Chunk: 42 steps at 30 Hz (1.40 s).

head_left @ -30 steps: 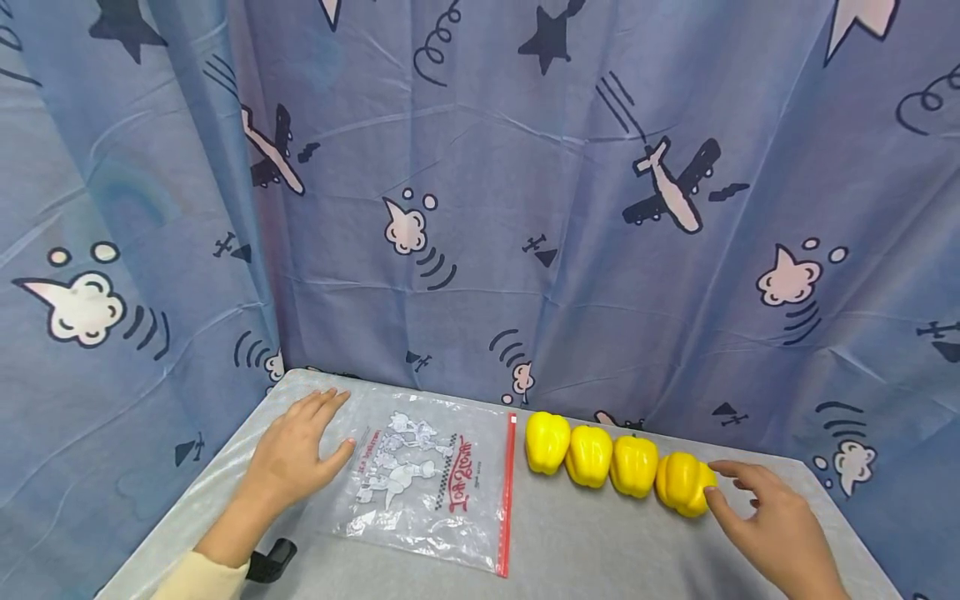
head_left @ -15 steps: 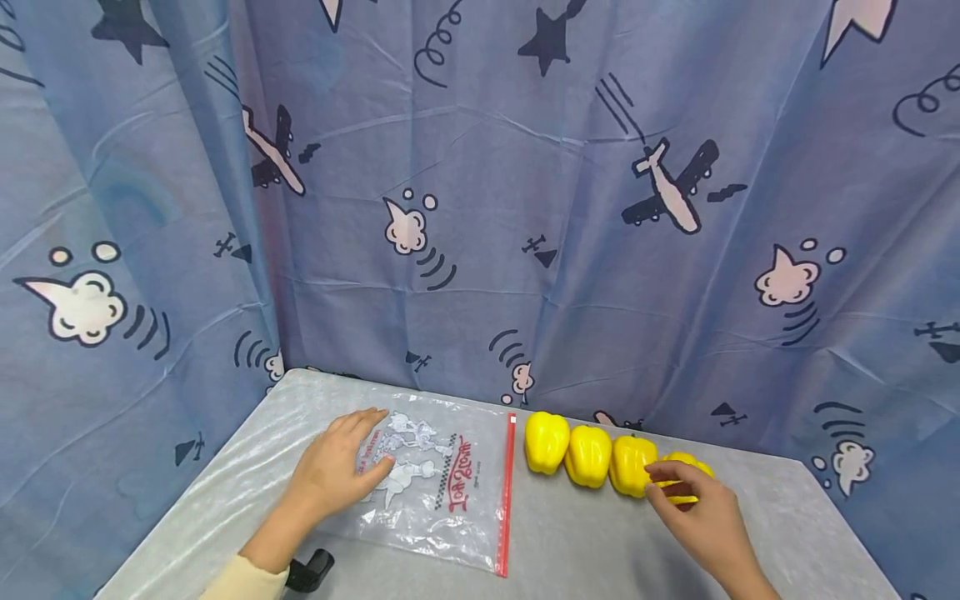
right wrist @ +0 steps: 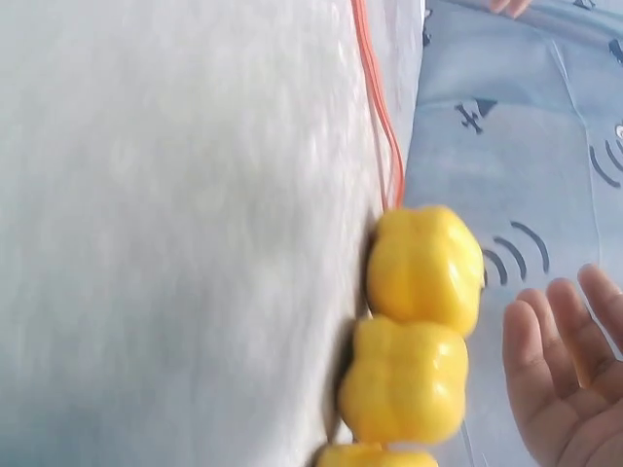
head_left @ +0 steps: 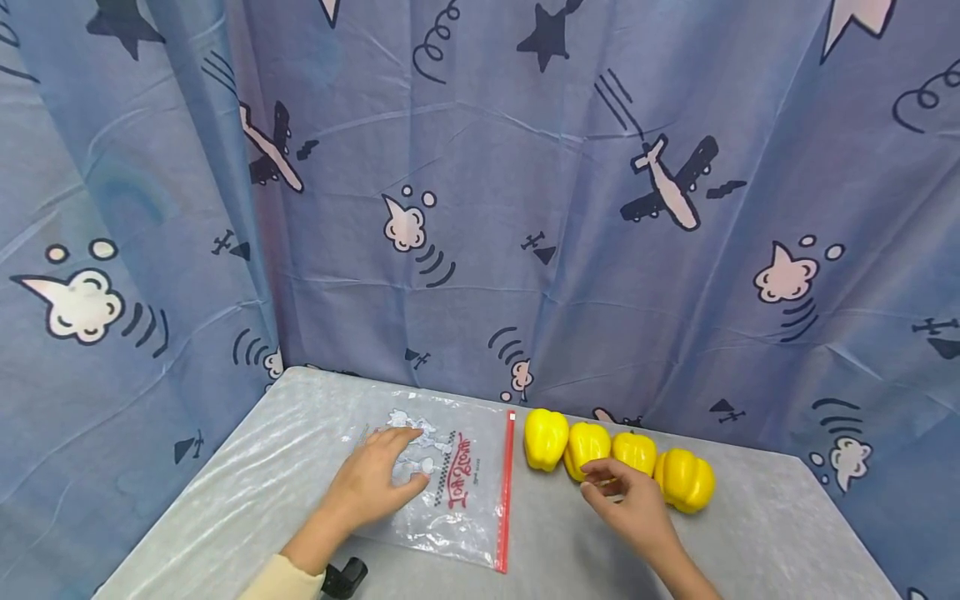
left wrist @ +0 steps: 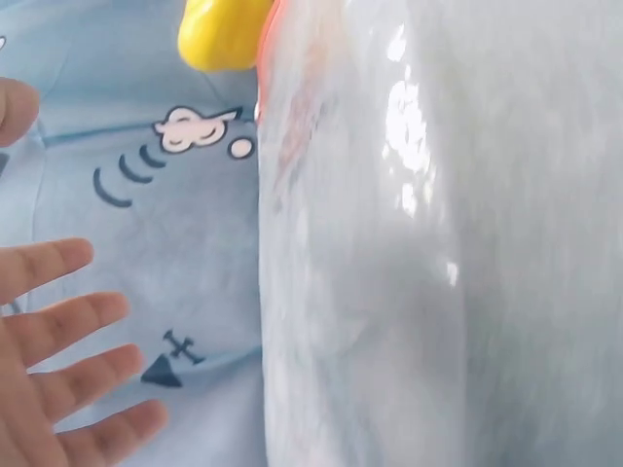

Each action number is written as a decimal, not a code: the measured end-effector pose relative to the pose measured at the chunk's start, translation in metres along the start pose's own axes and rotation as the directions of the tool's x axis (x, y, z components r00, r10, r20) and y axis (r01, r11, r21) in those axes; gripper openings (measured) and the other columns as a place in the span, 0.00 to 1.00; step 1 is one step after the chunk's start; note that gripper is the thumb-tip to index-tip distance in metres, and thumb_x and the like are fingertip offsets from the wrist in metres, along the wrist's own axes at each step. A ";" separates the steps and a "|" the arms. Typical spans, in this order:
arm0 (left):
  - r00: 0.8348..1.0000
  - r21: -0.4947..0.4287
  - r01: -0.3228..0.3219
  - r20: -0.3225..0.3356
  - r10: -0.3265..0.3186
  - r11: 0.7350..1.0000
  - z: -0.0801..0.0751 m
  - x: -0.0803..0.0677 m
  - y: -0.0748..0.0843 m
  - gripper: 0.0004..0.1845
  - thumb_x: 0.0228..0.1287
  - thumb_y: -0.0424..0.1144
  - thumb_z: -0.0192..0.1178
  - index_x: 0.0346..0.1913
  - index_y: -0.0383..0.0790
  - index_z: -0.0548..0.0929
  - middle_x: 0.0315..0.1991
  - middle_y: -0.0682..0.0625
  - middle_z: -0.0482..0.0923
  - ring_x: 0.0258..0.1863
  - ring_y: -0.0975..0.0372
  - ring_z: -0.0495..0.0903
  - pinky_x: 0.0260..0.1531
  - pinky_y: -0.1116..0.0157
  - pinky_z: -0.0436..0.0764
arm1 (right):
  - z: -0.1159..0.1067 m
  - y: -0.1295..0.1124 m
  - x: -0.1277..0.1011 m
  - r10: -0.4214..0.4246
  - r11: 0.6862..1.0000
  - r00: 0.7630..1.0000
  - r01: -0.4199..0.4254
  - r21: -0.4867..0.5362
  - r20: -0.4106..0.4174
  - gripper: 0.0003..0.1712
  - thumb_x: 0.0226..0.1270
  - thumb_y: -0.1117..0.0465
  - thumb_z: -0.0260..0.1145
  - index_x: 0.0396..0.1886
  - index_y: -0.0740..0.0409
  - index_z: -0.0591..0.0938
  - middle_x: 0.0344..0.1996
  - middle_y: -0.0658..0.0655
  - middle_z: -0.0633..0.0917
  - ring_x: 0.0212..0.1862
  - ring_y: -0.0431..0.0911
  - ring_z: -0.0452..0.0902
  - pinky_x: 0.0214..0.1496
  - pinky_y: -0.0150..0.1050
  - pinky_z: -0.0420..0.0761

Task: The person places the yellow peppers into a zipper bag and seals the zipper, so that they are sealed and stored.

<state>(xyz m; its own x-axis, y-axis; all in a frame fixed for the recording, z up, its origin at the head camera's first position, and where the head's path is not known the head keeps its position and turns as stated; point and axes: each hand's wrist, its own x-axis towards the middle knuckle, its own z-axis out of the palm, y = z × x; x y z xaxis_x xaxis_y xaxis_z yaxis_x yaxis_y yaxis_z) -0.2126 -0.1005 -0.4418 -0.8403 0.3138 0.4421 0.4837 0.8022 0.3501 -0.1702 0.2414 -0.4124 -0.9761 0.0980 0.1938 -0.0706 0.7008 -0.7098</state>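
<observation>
A clear zip bag [head_left: 468, 475] with cartoon print and red lettering lies flat on the table, its red zip strip [head_left: 506, 500] on the right. My left hand [head_left: 371, 483] hovers over the bag's left part, fingers extended and thumb apart, holding nothing. Beside the strip, several yellow bell peppers [head_left: 546, 439] stand in a slanting row. My right hand [head_left: 633, 508] is in front of the middle peppers, fingers loosely bent, and covers part of them in the head view. In the right wrist view its palm [right wrist: 584, 428] shows nothing in it, apart from the peppers [right wrist: 409, 379].
The grey-white table [head_left: 570, 558] ends at a blue patterned curtain [head_left: 465, 325] behind the bag and peppers. Another curtain side closes off the left. A black strap piece [head_left: 345, 577] shows by my left wrist.
My right hand has moved left along the row, away from the rightmost pepper. The left hand has shifted right, farther over the bag. Bag and peppers have stayed in place.
</observation>
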 end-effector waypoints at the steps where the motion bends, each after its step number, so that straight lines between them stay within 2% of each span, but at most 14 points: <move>1: 1.000 -0.005 -0.002 0.009 0.002 1.000 0.002 0.000 0.001 0.31 0.47 0.57 0.58 0.56 0.51 0.70 0.54 0.55 0.72 0.55 0.60 0.68 0.57 0.57 0.65 | 0.004 -0.001 0.001 0.003 1.000 1.000 -0.003 0.017 0.006 0.10 0.48 0.61 0.67 0.33 0.50 0.80 0.29 0.50 0.82 0.29 0.40 0.76 0.30 0.28 0.77; 4: 0.999 -0.017 -0.001 0.043 0.001 1.000 0.010 0.000 0.005 0.32 0.47 0.58 0.57 0.57 0.53 0.69 0.55 0.56 0.71 0.55 0.60 0.68 0.55 0.58 0.68 | 0.014 -0.002 0.003 0.034 0.997 0.999 -0.037 0.075 0.032 0.09 0.47 0.62 0.67 0.32 0.49 0.80 0.27 0.49 0.81 0.29 0.41 0.76 0.29 0.29 0.77; 8: 0.995 -0.023 -0.001 0.104 0.003 1.000 0.020 -0.001 0.011 0.34 0.47 0.60 0.57 0.59 0.52 0.67 0.56 0.54 0.69 0.55 0.59 0.68 0.52 0.57 0.71 | 0.028 -0.004 0.003 0.056 0.984 0.994 -0.070 0.162 0.088 0.09 0.47 0.63 0.67 0.32 0.53 0.80 0.27 0.52 0.81 0.26 0.43 0.76 0.24 0.31 0.77; 12: 0.988 -0.031 -0.005 0.154 0.010 0.999 0.030 0.000 0.018 0.36 0.45 0.62 0.57 0.58 0.49 0.67 0.56 0.51 0.69 0.55 0.58 0.68 0.51 0.56 0.71 | 0.039 -0.006 0.004 0.065 0.962 0.986 -0.104 0.251 0.157 0.11 0.49 0.63 0.66 0.34 0.59 0.80 0.28 0.56 0.80 0.25 0.49 0.77 0.21 0.36 0.79; 16: 0.983 -0.037 -0.020 0.180 0.026 0.999 0.039 0.002 0.027 0.37 0.43 0.62 0.58 0.57 0.47 0.69 0.55 0.51 0.70 0.54 0.58 0.69 0.52 0.57 0.71 | 0.051 -0.008 0.005 0.073 0.940 0.975 -0.138 0.313 0.208 0.13 0.49 0.63 0.65 0.37 0.63 0.79 0.28 0.59 0.78 0.25 0.50 0.76 0.22 0.41 0.80; 22: 0.978 -0.034 -0.041 0.204 0.048 0.999 0.050 0.005 0.037 0.40 0.37 0.63 0.60 0.57 0.47 0.70 0.55 0.51 0.70 0.54 0.58 0.68 0.52 0.56 0.71 | 0.064 -0.008 0.008 0.065 0.941 0.960 -0.150 0.305 0.271 0.16 0.51 0.63 0.63 0.40 0.65 0.77 0.29 0.58 0.79 0.25 0.47 0.76 0.23 0.41 0.80; 26: 0.975 -0.023 -0.065 0.213 0.068 0.998 0.059 0.006 0.038 0.41 0.33 0.63 0.61 0.56 0.48 0.71 0.55 0.50 0.70 0.56 0.57 0.67 0.51 0.54 0.70 | 0.070 -0.009 0.008 0.047 0.939 0.949 -0.148 0.310 0.310 0.17 0.51 0.63 0.63 0.41 0.66 0.77 0.28 0.58 0.80 0.26 0.46 0.76 0.23 0.41 0.80; 31: 0.967 -0.018 -0.055 0.248 0.058 0.998 0.063 0.005 0.038 0.42 0.30 0.61 0.64 0.56 0.48 0.71 0.56 0.50 0.69 0.58 0.56 0.66 0.55 0.54 0.67 | 0.078 -0.009 0.009 0.036 0.936 0.940 -0.151 0.319 0.340 0.17 0.50 0.64 0.63 0.41 0.67 0.76 0.28 0.59 0.80 0.26 0.45 0.76 0.23 0.40 0.80; 42: 0.963 0.001 -0.043 0.265 0.041 0.999 0.066 0.006 0.037 0.34 0.34 0.54 0.65 0.52 0.49 0.74 0.53 0.53 0.73 0.54 0.57 0.69 0.53 0.55 0.68 | 0.083 -0.012 0.010 0.041 0.931 0.927 -0.171 0.323 0.374 0.19 0.50 0.62 0.63 0.42 0.68 0.75 0.28 0.58 0.81 0.27 0.48 0.78 0.25 0.42 0.81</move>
<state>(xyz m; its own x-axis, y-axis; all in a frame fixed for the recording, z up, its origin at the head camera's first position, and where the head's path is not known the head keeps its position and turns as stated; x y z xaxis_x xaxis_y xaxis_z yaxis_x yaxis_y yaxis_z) -0.2156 -0.0352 -0.4811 -0.8544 0.4700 0.2214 0.5192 0.7886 0.3295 -0.1959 0.1749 -0.4580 -0.9842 -0.1446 -0.1022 0.0349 0.4078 -0.9124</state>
